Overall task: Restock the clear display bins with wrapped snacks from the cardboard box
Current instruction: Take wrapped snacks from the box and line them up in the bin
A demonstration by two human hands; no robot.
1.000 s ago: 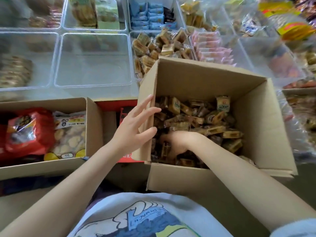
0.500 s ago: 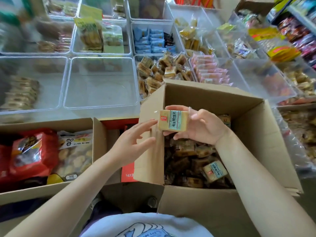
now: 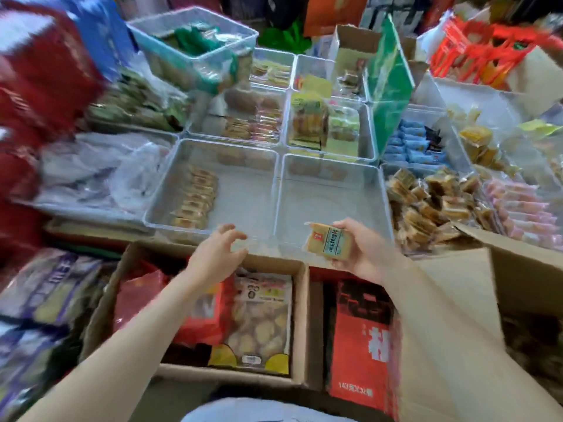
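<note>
Right grip point(image 3: 362, 251) pinching a wrapped snack point(image 3: 329, 242) over the near rim of a clear bin point(image 3: 332, 190), left grip point(image 3: 217, 254) hovering beside it, loosely curled, holding nothing, cardboard box point(image 3: 524, 269) sitting to the right.

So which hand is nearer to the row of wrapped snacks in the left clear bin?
Left. The left hand hovers just below that row of wrapped snacks; the right hand holds a snack packet farther right.
</note>
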